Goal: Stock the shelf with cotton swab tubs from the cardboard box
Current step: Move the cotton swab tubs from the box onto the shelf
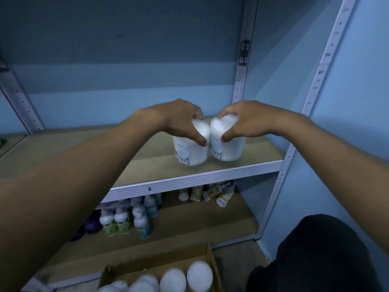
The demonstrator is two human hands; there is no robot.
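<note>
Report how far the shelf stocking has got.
Done: nothing stands released on the upper shelf yet. In hand: the left hand grips one cotton swab tub and the right hand grips a second tub, side by side at the shelf's right end. Left: several more tubs wait in the cardboard box below.

No text, brand or number is legible. The left cotton swab tub (189, 152) carries a barcode sticker (183, 160) near its base; digits unreadable. The right cotton swab tub (226, 148) carries a similar barcode (216, 154), also unreadable. Printed labels on the bottles (122, 222) on the lower shelf (189, 226) are too blurred to read.
</note>
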